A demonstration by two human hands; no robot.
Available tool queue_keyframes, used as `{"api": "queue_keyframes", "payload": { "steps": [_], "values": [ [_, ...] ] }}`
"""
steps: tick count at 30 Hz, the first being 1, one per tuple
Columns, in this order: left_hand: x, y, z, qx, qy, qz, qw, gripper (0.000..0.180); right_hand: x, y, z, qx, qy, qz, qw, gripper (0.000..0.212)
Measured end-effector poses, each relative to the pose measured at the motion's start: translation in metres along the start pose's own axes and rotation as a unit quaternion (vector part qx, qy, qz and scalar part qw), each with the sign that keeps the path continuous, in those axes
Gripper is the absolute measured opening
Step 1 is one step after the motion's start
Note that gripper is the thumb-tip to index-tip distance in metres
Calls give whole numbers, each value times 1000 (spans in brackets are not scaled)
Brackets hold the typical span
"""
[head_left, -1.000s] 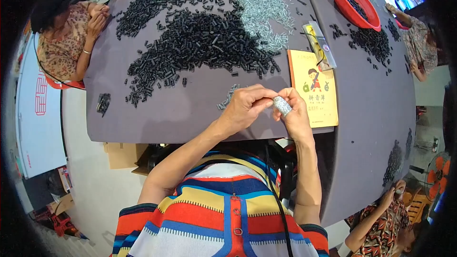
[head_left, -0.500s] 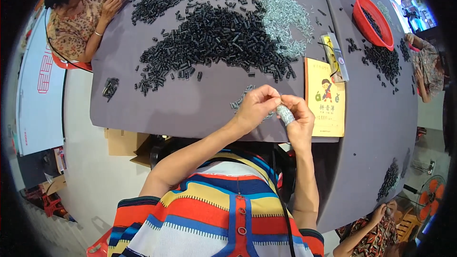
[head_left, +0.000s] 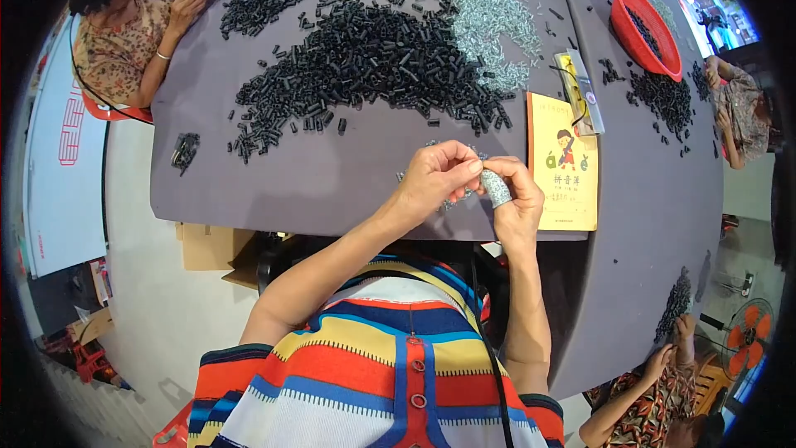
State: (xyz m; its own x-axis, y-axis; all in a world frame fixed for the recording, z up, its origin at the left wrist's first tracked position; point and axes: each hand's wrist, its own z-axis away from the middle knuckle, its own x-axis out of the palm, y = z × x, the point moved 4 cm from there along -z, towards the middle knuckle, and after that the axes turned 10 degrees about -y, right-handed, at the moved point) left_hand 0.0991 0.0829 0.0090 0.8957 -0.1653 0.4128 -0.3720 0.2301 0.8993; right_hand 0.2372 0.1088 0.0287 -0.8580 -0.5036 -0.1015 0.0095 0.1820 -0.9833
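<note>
Over matte gray table point(head_left: 332, 174), hands point(head_left: 435, 182), black cylinders point(head_left: 373, 62)

Yellow exercise book point(head_left: 562, 187) lying flat, clear plastic case point(head_left: 594, 119) resting by its upper right corner, floral-shirted co-worker point(head_left: 120, 46) sitting at left on red chair point(head_left: 135, 114), cardboard box point(head_left: 207, 249) showing below, orange-bladed fan point(head_left: 754, 315) standing lower right, white panel point(head_left: 66, 207) showing far left.

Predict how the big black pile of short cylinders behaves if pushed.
The black pile would probably spread rather than slide as one: pieces lie loose, with strays around the edge. Single pieces may roll, since they look cylindrical. Each is likely light, being small beside the yellow booklet.
</note>
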Motion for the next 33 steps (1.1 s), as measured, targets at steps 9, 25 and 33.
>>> {"api": "queue_keyframes", "payload": {
  "steps": [9,25,33],
  "values": [
    [-2,-5,3,7,25,35,999,15,-4,17,7,60,60,-125,989,22],
    [5,-6,11,31,33,31,999,15,8,1,3,77,-3,-4,997,15],
    [5,2,14,22,81,-23,996,18,13,-2,2,53,-2,27,998,22]
  ]
}}
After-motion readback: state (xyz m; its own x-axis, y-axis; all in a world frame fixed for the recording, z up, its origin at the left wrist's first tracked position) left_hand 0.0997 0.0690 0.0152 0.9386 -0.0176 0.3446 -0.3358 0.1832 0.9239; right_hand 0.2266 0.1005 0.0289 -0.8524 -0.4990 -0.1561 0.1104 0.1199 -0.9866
